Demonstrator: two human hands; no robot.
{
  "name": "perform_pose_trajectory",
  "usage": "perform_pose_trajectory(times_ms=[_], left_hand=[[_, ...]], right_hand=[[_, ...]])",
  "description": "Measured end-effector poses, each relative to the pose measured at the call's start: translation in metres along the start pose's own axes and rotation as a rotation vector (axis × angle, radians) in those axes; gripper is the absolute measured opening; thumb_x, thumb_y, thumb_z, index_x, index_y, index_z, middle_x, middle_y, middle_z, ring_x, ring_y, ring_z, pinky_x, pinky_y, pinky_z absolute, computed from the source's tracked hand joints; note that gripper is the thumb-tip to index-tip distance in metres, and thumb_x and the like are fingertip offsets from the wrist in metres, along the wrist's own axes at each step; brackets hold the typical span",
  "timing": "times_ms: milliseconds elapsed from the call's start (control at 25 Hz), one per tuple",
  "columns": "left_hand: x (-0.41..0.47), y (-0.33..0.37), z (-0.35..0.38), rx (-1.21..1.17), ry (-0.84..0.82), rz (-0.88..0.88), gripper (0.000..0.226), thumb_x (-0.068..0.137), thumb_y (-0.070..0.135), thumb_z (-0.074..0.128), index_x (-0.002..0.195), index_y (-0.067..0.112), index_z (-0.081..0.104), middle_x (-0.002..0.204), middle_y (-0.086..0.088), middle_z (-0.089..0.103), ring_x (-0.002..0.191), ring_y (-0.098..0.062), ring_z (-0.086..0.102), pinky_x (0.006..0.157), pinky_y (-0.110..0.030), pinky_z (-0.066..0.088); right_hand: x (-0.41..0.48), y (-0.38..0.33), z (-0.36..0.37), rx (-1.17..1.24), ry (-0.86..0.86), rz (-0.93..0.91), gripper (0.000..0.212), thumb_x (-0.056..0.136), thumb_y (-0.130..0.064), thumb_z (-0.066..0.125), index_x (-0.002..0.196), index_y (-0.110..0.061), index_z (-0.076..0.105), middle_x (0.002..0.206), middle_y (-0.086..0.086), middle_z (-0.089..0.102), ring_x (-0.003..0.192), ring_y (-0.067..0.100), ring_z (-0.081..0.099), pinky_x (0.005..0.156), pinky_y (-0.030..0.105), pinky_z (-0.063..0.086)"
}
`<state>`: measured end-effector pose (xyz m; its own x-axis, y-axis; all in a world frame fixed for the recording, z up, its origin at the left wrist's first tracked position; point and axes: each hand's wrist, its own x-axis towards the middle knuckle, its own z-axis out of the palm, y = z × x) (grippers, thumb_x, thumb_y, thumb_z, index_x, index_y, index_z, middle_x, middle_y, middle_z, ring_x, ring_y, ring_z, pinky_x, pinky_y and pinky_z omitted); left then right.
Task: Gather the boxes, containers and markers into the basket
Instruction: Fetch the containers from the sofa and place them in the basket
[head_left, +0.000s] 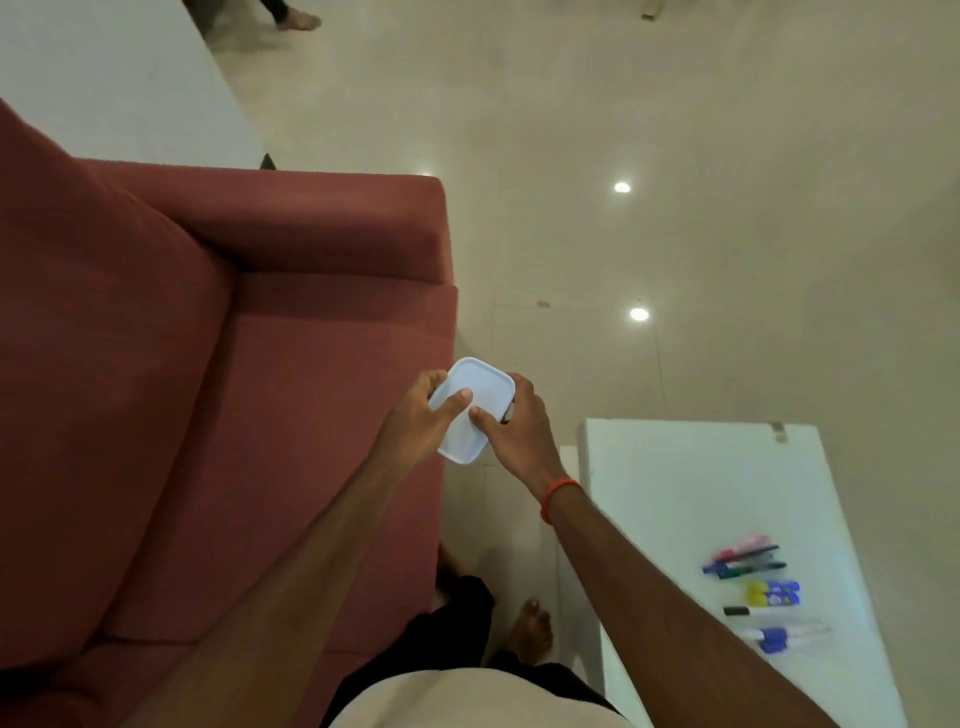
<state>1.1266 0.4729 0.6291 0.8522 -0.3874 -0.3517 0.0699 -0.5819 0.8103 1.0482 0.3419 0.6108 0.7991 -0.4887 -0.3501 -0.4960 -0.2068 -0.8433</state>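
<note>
I hold a small white lidded container (475, 402) in the air between the sofa edge and the white table. My left hand (423, 415) grips its left side with the thumb on the lid. My right hand (519, 428) grips its right side, thumb also on the lid; an orange band circles that wrist. Several markers (745, 560) in pink, blue and green lie together on the white table (675, 478) at the right, with a yellow and blue item (771, 593), a black-capped marker (748, 610) and a blue-capped one (779, 638) below them. No basket is in view.
A dark red sofa (234, 389) fills the left half. Glossy beige floor tiles (675, 156) stretch ahead, with ceiling lights reflected. My bare foot (532, 631) stands between sofa and table. Another person's foot (298, 21) shows at the top left by a white surface (104, 78).
</note>
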Motion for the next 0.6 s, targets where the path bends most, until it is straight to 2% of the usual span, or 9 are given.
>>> perform_pose_trajectory(times_ms=[120,280,360,520,600], left_hand=[[-0.017,0.02,0.028,0.025,-0.046,0.057,0.038,0.083,0.054,0.062,0.112,0.033,0.052,0.097,0.02,0.059,0.085,0.003,0.058,0.064,-0.021,0.044],[-0.035,0.047,0.077,0.043,-0.199,0.127,0.05,0.081,0.058,0.062,0.122,0.029,0.055,0.109,0.011,0.064,0.092,-0.005,0.063,0.069,-0.025,0.049],[-0.043,0.057,0.1,0.083,-0.251,0.151,0.051,0.086,0.054,0.063,0.128,0.027,0.053,0.117,0.007,0.063,0.098,-0.011,0.062,0.074,-0.026,0.049],[-0.056,0.087,0.142,0.183,-0.394,0.228,0.06,0.086,0.058,0.062,0.136,0.028,0.047,0.119,0.007,0.059,0.1,-0.013,0.059,0.069,-0.018,0.042],[-0.057,0.102,0.162,0.21,-0.468,0.277,0.066,0.085,0.059,0.062,0.141,0.029,0.041,0.119,0.005,0.057,0.101,-0.015,0.058,0.072,-0.021,0.045]], right_hand=[[-0.024,0.01,-0.035,0.032,0.07,0.014,0.068,0.085,-0.033,0.07,0.141,-0.018,0.035,0.132,0.005,0.054,0.116,0.025,0.055,0.095,0.047,0.05],[-0.06,0.039,-0.085,0.05,0.165,0.068,0.079,0.086,-0.036,0.068,0.148,-0.023,0.019,0.137,0.004,0.052,0.118,0.027,0.056,0.096,0.046,0.051],[-0.074,0.055,-0.106,0.055,0.204,0.09,0.078,0.087,-0.036,0.068,0.147,-0.024,0.02,0.136,0.003,0.052,0.118,0.027,0.056,0.094,0.044,0.052],[-0.102,0.08,-0.146,0.066,0.364,0.144,0.077,0.088,-0.037,0.069,0.146,-0.022,0.022,0.139,0.005,0.05,0.119,0.027,0.055,0.093,0.039,0.052],[-0.112,0.088,-0.161,0.071,0.452,0.173,0.079,0.088,-0.038,0.069,0.147,-0.02,0.021,0.141,0.007,0.048,0.122,0.028,0.054,0.095,0.039,0.052]])
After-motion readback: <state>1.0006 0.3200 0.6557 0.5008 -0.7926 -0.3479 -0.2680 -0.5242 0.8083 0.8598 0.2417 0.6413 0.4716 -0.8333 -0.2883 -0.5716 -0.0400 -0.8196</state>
